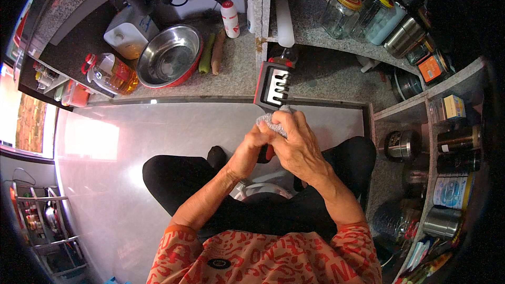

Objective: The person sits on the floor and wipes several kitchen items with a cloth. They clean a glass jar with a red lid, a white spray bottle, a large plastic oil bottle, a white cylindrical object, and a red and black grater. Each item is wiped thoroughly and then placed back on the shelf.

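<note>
A multi-slot knife sharpener [275, 86] with a metal face and a red-edged dark body points away from me, its handle running back under my hands. My left hand [254, 146] is closed around the handle. My right hand [294, 138] grips a crumpled grey cloth [272, 121] against the sharpener, just below its slotted head. Both hands touch each other over the cloth. The dark and red handle end shows between my wrists. Which fingers bear on the cloth and which on the handle is partly hidden.
Ahead in the open cabinet are a steel basin [169, 57], an oil bottle [114, 73], a white canister [128, 37], a green vegetable [206, 53] and a white bottle with a red cap [230, 19]. Glass jars [341, 14] stand on the right shelf. A wire rack [55, 221] is at left.
</note>
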### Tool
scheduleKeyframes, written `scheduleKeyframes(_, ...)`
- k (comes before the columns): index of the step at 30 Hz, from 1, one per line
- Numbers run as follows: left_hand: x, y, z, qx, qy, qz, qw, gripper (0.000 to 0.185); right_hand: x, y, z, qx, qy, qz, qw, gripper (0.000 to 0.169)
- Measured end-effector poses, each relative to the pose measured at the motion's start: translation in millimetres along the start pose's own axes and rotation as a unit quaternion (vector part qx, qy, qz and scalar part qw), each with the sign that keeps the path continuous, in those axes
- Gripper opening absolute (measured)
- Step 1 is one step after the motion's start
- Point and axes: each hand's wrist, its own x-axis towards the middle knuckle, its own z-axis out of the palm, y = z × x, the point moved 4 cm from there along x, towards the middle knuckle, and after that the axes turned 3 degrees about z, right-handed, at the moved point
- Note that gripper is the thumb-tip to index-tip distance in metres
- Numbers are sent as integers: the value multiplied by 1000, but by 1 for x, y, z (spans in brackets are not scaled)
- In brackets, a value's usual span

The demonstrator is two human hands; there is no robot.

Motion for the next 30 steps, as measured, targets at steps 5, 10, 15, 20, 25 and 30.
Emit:
scheduleKeyframes(5,-3,16,2,-215,70,49,973,80,-8,-4,9,121,-72,-3,990,30)
scheduleKeyframes(10,3,15,-21,-184,91,90,975,57,-23,-1,17,191,-209,-41,958,28)
scheduleKeyframes(15,4,21,-21,-202,131,104,965,33,2,8,-13,313,-71,3,947,42)
scheduleKeyframes(20,9,5,-23,-340,139,47,929,34,12,-1,12,207,9,-6,978,45)
scheduleKeyframes(25,-2,30,-36,-276,217,92,932,36,-2,-13,22,224,-71,-48,971,42)
scheduleKeyframes(30,-7,39,-45,-186,325,119,919,34,-10,2,12,284,-134,-56,948,37)
